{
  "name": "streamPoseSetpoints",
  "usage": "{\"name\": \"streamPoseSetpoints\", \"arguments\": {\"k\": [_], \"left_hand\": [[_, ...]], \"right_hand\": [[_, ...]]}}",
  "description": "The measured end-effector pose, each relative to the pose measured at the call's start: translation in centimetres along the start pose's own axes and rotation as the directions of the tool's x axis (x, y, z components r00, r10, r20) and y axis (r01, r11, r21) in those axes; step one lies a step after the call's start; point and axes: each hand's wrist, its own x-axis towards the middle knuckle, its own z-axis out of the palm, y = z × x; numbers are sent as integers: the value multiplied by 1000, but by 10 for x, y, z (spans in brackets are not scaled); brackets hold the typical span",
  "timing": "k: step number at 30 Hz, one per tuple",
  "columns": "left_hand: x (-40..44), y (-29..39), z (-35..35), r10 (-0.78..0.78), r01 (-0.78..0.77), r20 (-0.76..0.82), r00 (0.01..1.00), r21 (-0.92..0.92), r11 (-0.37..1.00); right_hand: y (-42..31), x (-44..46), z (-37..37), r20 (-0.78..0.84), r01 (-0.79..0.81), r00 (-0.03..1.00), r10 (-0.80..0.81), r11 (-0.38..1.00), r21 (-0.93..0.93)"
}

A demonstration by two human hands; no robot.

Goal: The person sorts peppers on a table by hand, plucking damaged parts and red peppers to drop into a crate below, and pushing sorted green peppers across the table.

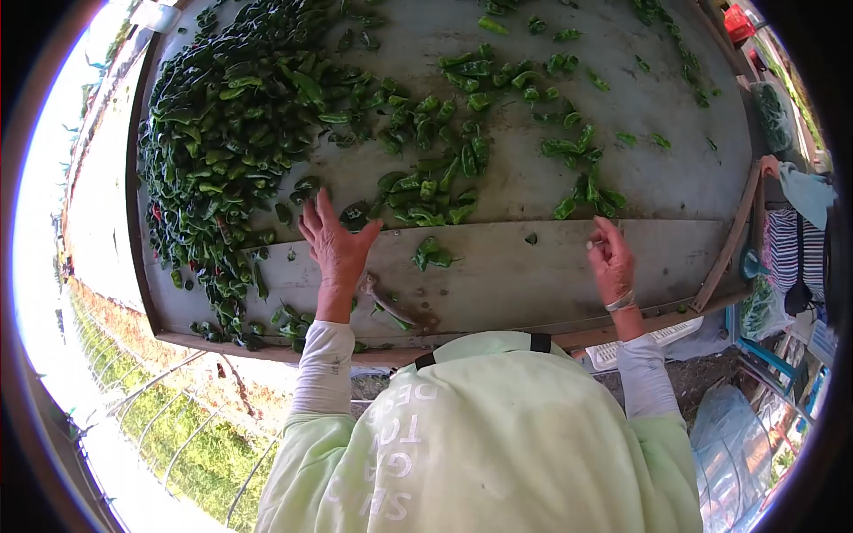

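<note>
Dark green peppers [222, 147] lie in a large heap on the left of the grey metal tabletop [506, 191]. My left hand [338, 244] is open, its fingers spread at the heap's right edge, close to a few loose peppers [355, 213]. Over the front right of the tabletop, my right hand [613, 265] is loosely curled with its fingers somewhat apart, and no pepper shows in it. Just above that hand lies a small cluster of peppers [591, 191]. A larger group of peppers [426, 195] sits between the hands, with a little bunch [433, 253] nearer me.
A raised wooden rim [729, 240] borders the table. Scattered peppers [657, 140] lie toward the far right. Beyond the right edge are a person's hand [769, 166], plastic bags with green contents [771, 115] and a blue frame [764, 360]. A white crate [666, 334] stands below the front edge.
</note>
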Motion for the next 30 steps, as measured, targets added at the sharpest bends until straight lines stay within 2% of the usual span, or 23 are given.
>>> {"name": "streamPoseSetpoints", "arguments": {"k": [1, 2, 4, 5, 6, 8, 10, 15, 17, 18, 19, 20, 21, 22, 23, 24, 26, 27, 28, 30], "left_hand": [[-4, 7, 3, -14, 14, -8, 1000, 0, 1000], [-7, 16, 5, -22, 21, 37, 999, 18, 1000], [-16, 38, 13, -40, 37, 76, 996, 33, 999], [-22, 51, 18, 21, -28, 143, 990, 45, 999], [-26, 60, 22, 85, -98, 210, 974, 51, 994], [-29, 76, 29, 144, -149, 231, 962, 5, 989], [-25, 104, 43, 239, -226, 252, 938, -80, 971], [-6, 151, 58, 335, -334, 262, 905, -51, 941], [5, 168, 66, 359, -366, 272, 893, -29, 930], [11, 174, 78, 459, -452, 199, 866, -80, 888], [15, 179, 87, 545, -532, 124, 829, -121, 838], [23, 186, 98, 545, -532, 121, 830, -121, 838], [34, 195, 106, 599, -501, 69, 797, -479, 721], [40, 206, 102, 632, -411, -6, 775, -765, 496], [38, 213, 98, 591, -344, -15, 806, -825, 448], [39, 214, 90, 583, -343, -16, 812, -822, 455], [41, 214, 81, 648, -674, -212, 731, -374, 637], [49, 208, 79, 621, -660, -225, 751, -276, 698], [60, 203, 79, 620, -660, -226, 751, -274, 700], [83, 196, 80, 374, -404, -186, 909, -164, 900]], "right_hand": [[-7, 6, 11, 81, 49, 996, -45, 998, -40], [-15, 13, 20, 91, 59, 994, -56, 998, -37], [-30, 24, 34, 213, 267, 950, -229, 948, -171], [-31, 31, 39, 225, 341, 929, -292, 915, -217], [-32, 37, 43, 226, 346, 927, -298, 913, -218], [-33, 51, 41, 221, 262, 954, -204, 925, -277], [-34, 68, 35, 184, 262, 959, -215, 919, -295], [-3, 114, 9, 48, 264, 962, -267, 881, -392], [9, 133, -5, -117, 183, 958, -260, 877, -445], [14, 143, -11, -128, 183, 955, -266, 874, -450], [17, 150, -14, -209, 156, 938, -275, 877, -454], [20, 154, -15, -283, 132, 917, -282, 882, -452], [20, 157, -14, -296, 147, 901, -317, 866, -478], [19, 159, -11, -292, 155, 901, -321, 867, -474], [19, 158, -6, -283, 185, 895, -346, 863, -471], [21, 157, -1, -272, 214, 889, -369, 859, -466], [30, 156, 11, -262, 205, 891, -370, 844, -496], [33, 157, 14, -259, 189, 892, -371, 826, -530], [30, 159, 18, -259, 191, 891, -372, 827, -529], [23, 163, 32, -262, 213, 874, -410, 806, -552]]}}
